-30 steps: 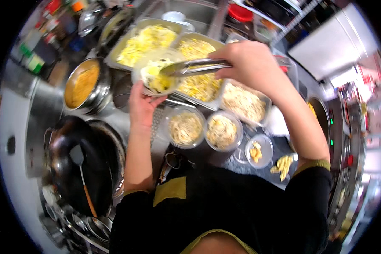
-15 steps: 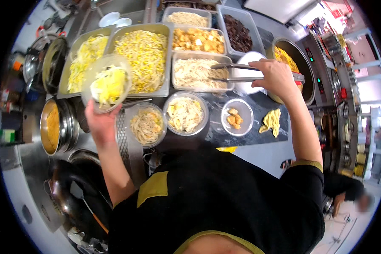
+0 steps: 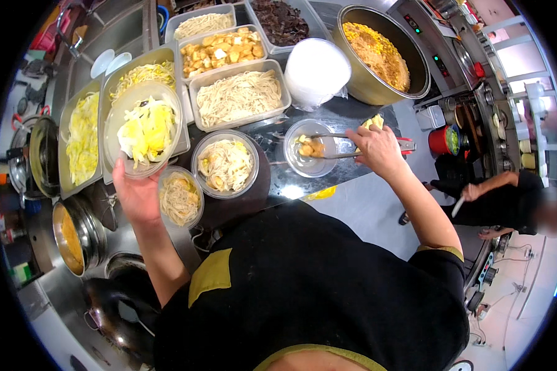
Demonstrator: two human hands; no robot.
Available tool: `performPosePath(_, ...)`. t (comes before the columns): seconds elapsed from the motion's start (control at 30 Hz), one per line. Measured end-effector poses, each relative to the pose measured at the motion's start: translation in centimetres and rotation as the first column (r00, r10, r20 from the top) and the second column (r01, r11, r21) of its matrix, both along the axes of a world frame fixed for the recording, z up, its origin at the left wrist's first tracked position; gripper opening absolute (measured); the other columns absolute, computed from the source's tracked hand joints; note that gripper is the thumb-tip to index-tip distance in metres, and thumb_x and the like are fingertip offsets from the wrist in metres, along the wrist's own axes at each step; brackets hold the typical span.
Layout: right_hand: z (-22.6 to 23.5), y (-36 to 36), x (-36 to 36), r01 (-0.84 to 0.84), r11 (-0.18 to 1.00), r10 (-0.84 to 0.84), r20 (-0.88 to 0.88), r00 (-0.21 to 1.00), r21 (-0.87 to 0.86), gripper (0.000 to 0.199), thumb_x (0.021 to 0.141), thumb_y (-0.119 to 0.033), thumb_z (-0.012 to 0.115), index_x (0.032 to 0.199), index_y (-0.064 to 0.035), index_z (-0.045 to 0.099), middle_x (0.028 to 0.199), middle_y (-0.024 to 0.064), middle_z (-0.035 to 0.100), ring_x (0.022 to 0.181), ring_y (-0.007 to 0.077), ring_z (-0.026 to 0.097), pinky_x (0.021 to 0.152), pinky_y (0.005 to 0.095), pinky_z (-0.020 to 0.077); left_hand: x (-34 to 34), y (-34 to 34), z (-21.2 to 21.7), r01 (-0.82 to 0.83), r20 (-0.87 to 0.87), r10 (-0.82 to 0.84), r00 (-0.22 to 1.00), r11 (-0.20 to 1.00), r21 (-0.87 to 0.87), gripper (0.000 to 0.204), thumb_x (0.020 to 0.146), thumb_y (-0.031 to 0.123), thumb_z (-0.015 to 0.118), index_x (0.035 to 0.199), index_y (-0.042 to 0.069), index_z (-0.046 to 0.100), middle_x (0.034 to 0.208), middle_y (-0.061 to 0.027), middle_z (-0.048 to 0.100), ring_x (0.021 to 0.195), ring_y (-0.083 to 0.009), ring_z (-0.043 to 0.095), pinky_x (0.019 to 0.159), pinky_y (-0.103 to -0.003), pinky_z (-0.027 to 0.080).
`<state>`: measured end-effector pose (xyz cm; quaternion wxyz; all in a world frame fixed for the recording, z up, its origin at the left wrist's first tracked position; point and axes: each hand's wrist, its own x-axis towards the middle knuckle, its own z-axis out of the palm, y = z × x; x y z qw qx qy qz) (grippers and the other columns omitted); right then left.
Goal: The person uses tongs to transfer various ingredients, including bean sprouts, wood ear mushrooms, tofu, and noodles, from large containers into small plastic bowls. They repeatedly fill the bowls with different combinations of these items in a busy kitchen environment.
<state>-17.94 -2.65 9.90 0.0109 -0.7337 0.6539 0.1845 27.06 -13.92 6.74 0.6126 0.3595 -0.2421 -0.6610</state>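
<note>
My left hand (image 3: 136, 198) grips a clear round plastic bowl (image 3: 113, 120), raised and tilted, with pale yellow shredded cabbage (image 3: 145, 131) inside. In my right hand (image 3: 379, 150) are metal tongs (image 3: 339, 135), their tips over a clear bowl (image 3: 300, 169) on the dark counter. Golden fried chunks (image 3: 312, 149) sit in that bowl, at the tongs' tips; I cannot tell whether they are pinched. Between my hands stand a bowl of noodles (image 3: 224, 166) and a smaller bowl of thin noodles (image 3: 179, 199).
Tubs of cabbage (image 3: 83, 139), bean sprouts (image 3: 145, 75), noodles (image 3: 238, 98), fried cubes (image 3: 223, 52) and dark fungus (image 3: 280, 23) line the back. Stacked white lids or bowls (image 3: 317, 71) stand beside a large pot (image 3: 418, 74). At far right, another person (image 3: 492, 198) holds a utensil.
The tongs have moved from the noodle tub to the bowl of fried chunks. My left hand still holds the cabbage bowl. The view has shifted, and the other person shows more fully.
</note>
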Motion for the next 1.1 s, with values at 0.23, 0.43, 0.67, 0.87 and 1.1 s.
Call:
performPosePath(0.23,-3.1,1.7,-1.7,0.033,0.998,-0.027,0.107,0.994,-0.051,0.043,0.079,-0.028,0.073,0.12,-0.0195,0.064,0.088,0.0043,0.063,0.081,0.0254,0.066,0.07,0.0398,0.0527,-3.7,-1.1,0.7,0.043,0.04,-0.042,0.998,0.999,-0.011,0.055,0.097,0.037,0.047,0.141,0.003,0.042,0.138,-0.013,0.052,0.123,-0.0297,0.055,0.091,-0.049,0.055)
performPosePath(0.43,-1.6,3.2,-1.7,0.059,0.997,-0.053,0.147,0.988,-0.041,0.042,0.083,-0.029,0.07,0.123,-0.02,0.063,0.086,0.005,0.063,0.081,0.0258,0.067,0.067,0.039,0.0516,-6.6,-0.9,-0.6,0.136,0.062,-0.138,0.988,0.99,0.031,0.057,0.098,0.038,0.046,0.142,0.003,0.041,0.139,-0.013,0.051,0.124,-0.0288,0.054,0.093,-0.047,0.053)
performPosePath(0.67,2.6,5.1,-1.1,0.075,0.983,-0.033,0.233,0.972,-0.17,0.04,0.081,-0.027,0.072,0.119,-0.0178,0.065,0.085,0.0044,0.063,0.078,0.0253,0.065,0.067,0.0385,0.0514,-9.2,-0.3,-3.5,0.153,0.067,-0.156,0.985,0.987,0.048,0.051,0.094,0.025,0.057,0.14,0.006,0.043,0.131,-0.0098,0.057,0.117,-0.023,0.058,0.087,-0.043,0.056)
performPosePath(0.87,10.8,4.2,1.7,0.092,0.909,0.074,0.375,0.924,-0.406,0.051,0.067,-0.018,0.079,0.117,-0.0118,0.068,0.086,0.0034,0.065,0.073,0.0217,0.062,0.067,0.0335,0.0513,-11.7,0.2,-3.3,0.221,0.107,-0.226,0.968,0.973,0.06,0.056,0.094,0.021,0.06,0.143,0.003,0.04,0.13,-0.0106,0.055,0.115,-0.0212,0.058,0.085,-0.039,0.057)
performPosePath(1.1,14.0,-1.0,5.7,-0.077,0.903,0.221,0.303,0.927,-0.422,0.065,0.064,-0.02,0.082,0.126,-0.0125,0.063,0.094,0.0061,0.062,0.082,0.026,0.061,0.076,0.0392,0.0501,-13.6,0.6,-2.9,0.343,-0.079,-0.339,0.938,0.938,0.054,0.049,0.094,0.016,0.057,0.139,0.004,0.043,0.131,-0.0104,0.055,0.118,-0.0212,0.057,0.088,-0.042,0.056)
